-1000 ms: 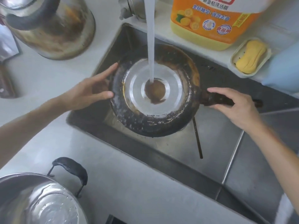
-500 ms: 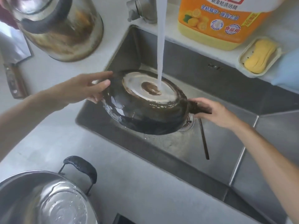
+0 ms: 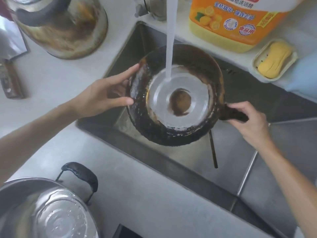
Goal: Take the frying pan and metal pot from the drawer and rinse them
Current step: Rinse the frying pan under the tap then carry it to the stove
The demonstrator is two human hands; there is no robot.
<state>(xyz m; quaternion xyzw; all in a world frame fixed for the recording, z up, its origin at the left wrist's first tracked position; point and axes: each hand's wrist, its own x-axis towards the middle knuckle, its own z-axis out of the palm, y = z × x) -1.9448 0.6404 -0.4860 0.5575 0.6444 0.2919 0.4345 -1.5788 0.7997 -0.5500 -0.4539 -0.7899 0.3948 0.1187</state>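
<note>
While water strikes its upturned base, the frying pan [image 3: 173, 117] sits between hands: right hand [image 3: 248, 121] grips the handle, left hand [image 3: 104, 98] steadies the left rim, fingers straight.

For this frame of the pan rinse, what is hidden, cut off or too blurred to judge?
Head view only:
- The blackened frying pan is bottom up, so its cooking side is hidden.
- The pan's black handle is mostly wrapped by the right hand.
- The sink drain is hidden behind the pan.
- The steel tap and orange detergent jug are cut by the top edge.
- The shiny metal pot is cut by the bottom-left corner.
</note>
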